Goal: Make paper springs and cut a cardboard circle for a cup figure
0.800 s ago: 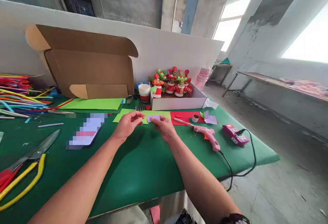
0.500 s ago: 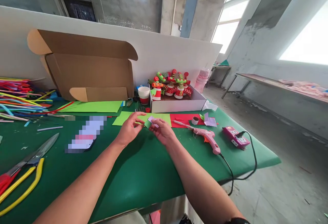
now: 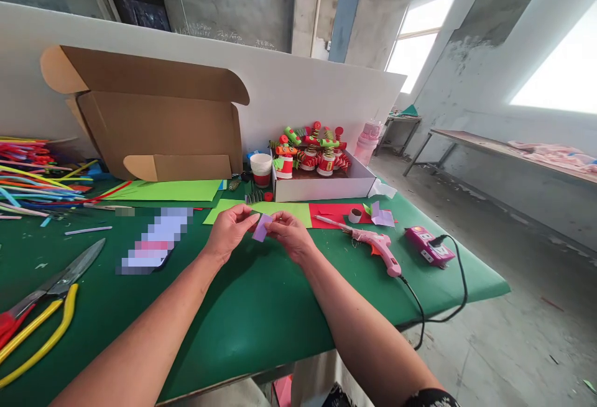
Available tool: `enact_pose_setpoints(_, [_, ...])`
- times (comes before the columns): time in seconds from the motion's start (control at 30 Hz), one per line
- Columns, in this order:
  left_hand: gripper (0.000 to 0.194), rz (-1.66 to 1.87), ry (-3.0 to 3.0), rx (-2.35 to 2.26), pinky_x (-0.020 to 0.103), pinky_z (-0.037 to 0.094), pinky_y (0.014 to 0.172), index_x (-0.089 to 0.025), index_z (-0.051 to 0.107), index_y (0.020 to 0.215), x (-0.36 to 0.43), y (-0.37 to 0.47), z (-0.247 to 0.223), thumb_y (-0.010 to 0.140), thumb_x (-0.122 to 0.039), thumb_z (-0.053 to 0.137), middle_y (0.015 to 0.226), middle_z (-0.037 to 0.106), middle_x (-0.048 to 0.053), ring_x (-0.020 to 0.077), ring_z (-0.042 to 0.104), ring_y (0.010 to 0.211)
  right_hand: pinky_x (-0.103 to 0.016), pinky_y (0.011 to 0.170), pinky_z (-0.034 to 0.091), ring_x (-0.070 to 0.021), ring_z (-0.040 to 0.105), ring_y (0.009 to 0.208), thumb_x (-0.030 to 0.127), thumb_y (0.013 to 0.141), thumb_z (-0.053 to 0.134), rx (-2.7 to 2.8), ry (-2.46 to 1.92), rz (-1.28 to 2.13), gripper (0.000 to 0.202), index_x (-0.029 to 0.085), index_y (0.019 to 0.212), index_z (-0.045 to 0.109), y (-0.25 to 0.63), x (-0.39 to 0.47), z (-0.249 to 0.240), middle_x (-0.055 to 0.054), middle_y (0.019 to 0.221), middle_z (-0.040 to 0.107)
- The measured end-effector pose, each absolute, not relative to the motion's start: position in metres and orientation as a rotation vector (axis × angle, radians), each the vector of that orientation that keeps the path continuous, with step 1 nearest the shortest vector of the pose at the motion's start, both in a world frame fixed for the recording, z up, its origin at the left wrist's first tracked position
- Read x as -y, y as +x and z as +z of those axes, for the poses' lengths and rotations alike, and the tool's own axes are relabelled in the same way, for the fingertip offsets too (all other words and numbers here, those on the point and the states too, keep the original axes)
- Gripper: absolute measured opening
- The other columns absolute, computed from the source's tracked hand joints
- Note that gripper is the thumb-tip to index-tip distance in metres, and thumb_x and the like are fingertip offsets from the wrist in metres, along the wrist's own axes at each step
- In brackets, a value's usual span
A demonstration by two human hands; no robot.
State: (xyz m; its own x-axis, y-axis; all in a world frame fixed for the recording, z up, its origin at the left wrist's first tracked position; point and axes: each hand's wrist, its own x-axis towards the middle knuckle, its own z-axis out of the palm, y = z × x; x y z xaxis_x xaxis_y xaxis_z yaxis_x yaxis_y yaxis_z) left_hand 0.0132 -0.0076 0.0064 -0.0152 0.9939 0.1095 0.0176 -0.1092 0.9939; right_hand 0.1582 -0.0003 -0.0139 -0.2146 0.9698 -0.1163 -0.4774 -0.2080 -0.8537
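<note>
Between my two hands, above the table, is a small purple piece of paper (image 3: 262,228). My left hand (image 3: 228,230) pinches it at its left side with thumb and forefinger. At the right side, my right hand (image 3: 290,233) grips it with closed fingertips. Behind the hands lies a light green paper sheet (image 3: 293,212), with a red paper sheet (image 3: 321,215) adjoining it. A pink glue gun (image 3: 380,246) rests to the right of my right hand, its nozzle over the red sheet.
A white box (image 3: 321,191) of red and green figures stands behind, beside stacked paper cups (image 3: 261,169). Large scissors (image 3: 60,286), a pixelated phone (image 3: 153,242) and pipe cleaners (image 3: 37,177) lie left. The glue gun's cord (image 3: 420,307) runs over the right edge near a magenta power box (image 3: 426,248).
The left hand has come in from beside the paper and now pinches it. The paper has turned from showing green and purple to a purple face, and moved slightly left.
</note>
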Motion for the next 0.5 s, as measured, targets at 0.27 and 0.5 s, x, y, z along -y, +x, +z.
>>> enact_pose_setpoints(0.27, [0.050,1.176,1.393,-1.207,0.028,0.045,0.065,-0.019,0.063,0.070,0.0091,0.0113,0.0135,0.050,-0.060,0.082,0.068,0.064,-0.001,0.0157,0.056,0.066,-0.025,0.069,0.047,-0.0097,0.058,0.060,0.030,0.048,0.089,0.900,-0.843,1.547,0.037,0.019,0.069,0.061,0.1586,0.0009,-0.0164,0.003,0.062,0.066])
enact_pose_setpoints(0.5, [0.042,1.204,1.436,-1.298,0.026,0.039,0.058,-0.019,0.063,0.059,0.0101,0.0093,0.0147,0.052,-0.057,0.079,0.059,0.060,-0.001,0.0138,0.050,0.060,-0.026,0.070,0.047,-0.0100,0.058,0.063,0.033,0.050,0.090,1.000,-0.882,1.538,0.034,0.018,0.068,0.066,0.1613,0.0028,-0.0124,0.003,0.066,0.066])
